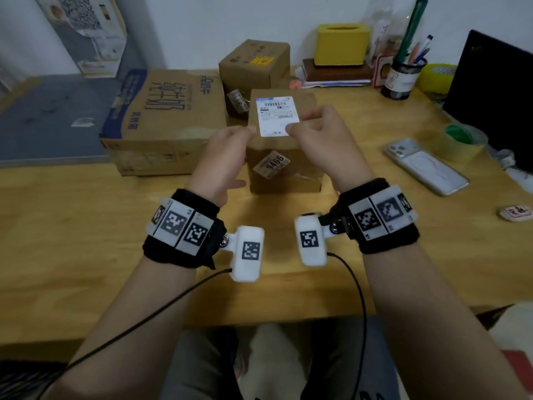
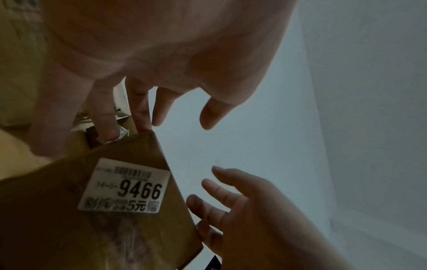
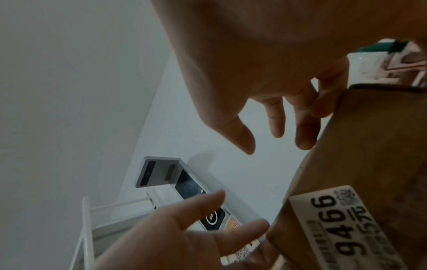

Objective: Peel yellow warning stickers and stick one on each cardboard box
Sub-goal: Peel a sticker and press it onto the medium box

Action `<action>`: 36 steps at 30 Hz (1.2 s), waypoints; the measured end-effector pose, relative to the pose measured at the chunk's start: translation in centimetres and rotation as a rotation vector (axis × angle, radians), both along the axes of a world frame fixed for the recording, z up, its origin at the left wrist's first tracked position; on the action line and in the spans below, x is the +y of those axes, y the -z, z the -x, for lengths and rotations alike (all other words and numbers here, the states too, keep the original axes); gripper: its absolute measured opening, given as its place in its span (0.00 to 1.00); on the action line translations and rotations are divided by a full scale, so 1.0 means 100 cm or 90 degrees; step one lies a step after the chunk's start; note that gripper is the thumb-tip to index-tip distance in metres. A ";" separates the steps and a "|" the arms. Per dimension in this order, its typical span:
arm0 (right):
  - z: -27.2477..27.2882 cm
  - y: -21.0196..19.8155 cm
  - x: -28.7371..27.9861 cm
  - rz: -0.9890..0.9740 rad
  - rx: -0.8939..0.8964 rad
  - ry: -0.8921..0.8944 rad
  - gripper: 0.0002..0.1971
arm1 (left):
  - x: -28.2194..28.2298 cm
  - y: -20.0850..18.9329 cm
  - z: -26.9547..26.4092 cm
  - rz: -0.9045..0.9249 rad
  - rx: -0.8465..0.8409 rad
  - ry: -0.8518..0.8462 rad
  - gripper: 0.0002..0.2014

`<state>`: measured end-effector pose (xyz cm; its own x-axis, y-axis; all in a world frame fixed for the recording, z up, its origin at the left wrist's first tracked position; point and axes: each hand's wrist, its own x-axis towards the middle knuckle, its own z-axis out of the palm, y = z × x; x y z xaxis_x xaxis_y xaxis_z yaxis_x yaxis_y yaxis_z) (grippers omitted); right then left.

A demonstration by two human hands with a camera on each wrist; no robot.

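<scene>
A: Fingers first. Right hand [image 1: 326, 137]: thumb and index look to meet at the lower right edge of the white barcode shipping label [image 1: 277, 115], other fingers loosely spread. Pinch or just touch, can't tell.

B: Left hand [image 1: 223, 157]?

A: Left fingertips [image 1: 250, 129] reach the label's lower left corner. The left wrist view shows fingers extended and slightly apart, none curled round anything. No sticker visible in either hand.

B: The box under them?

A: Small brown cardboard box [image 1: 284, 163], standing on the light wooden table [image 1: 86, 241], white "9466" tag [image 1: 271, 165] on the near face. No yellow sticker visible on it.

B: Other boxes?

A: Second small brown cardboard box [image 1: 255, 64] just behind, with a yellow warning sticker [image 1: 262, 60] on top. Wide flat cardboard carton with blue print [image 1: 164, 116] to the left; no yellow seen on its visible faces.

B: Step?

A: My guess: handling the near box before labelling it. One box done, near one pending, carton probably too.

B: Next move?

A: Needs a fresh sticker peeled; I can't see the sticker sheet anywhere. Then press flat on bare cardboard, clear of the label.

B: Clutter?

A: White smartphone [image 1: 427, 166] and green tape roll [image 1: 461, 140] to the right.
</scene>
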<state>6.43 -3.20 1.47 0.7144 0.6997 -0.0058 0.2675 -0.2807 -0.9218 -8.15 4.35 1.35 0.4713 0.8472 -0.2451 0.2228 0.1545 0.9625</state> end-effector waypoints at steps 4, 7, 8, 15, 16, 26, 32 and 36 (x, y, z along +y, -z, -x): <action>-0.005 -0.003 0.004 -0.025 0.014 0.004 0.10 | 0.001 -0.001 0.000 0.021 0.018 0.002 0.21; -0.005 -0.003 0.007 -0.037 0.024 -0.018 0.07 | 0.005 -0.002 -0.001 -0.008 0.028 -0.004 0.20; -0.005 -0.003 0.008 -0.039 0.013 -0.029 0.06 | 0.007 -0.003 -0.002 -0.024 0.032 -0.003 0.20; -0.028 -0.002 -0.014 -0.006 -0.115 -0.012 0.07 | 0.015 -0.012 -0.015 -0.187 0.058 -0.014 0.17; -0.037 -0.002 -0.019 0.029 -0.135 -0.001 0.08 | 0.010 -0.016 -0.018 -0.199 0.032 0.003 0.10; -0.087 0.031 -0.045 0.454 -0.223 -0.034 0.24 | -0.022 0.005 -0.062 -0.188 -0.016 0.160 0.10; -0.104 0.053 -0.046 0.441 -0.190 -0.002 0.26 | -0.028 0.017 -0.073 -0.140 0.000 0.189 0.09; -0.111 0.055 -0.046 0.492 -0.166 -0.007 0.22 | -0.028 0.021 -0.077 -0.120 -0.001 0.188 0.09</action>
